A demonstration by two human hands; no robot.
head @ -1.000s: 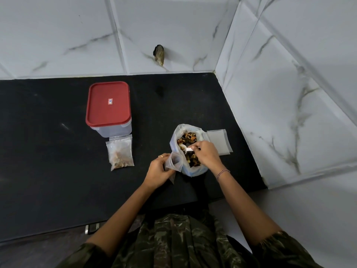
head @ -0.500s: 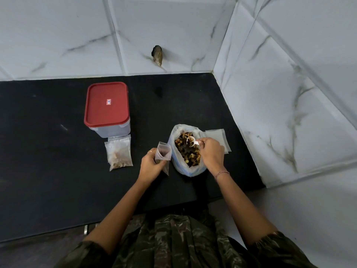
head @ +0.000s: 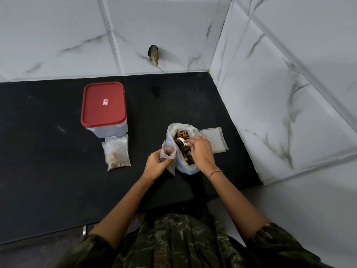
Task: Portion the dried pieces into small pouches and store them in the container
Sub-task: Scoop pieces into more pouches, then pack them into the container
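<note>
Open pouch (head: 167,152) in left hand (head: 154,165), now closer to bag (head: 185,169).

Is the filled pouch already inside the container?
No, the filled pouch lies on the black counter just in front of the container, whose red lid is on.

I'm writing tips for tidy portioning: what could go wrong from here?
The small pouch, held by the left hand alone, has a narrow mouth, so pieces off the scoop in the right hand may spill onto the counter. The soft big bag stands on its own and might tip while being dug into.
</note>
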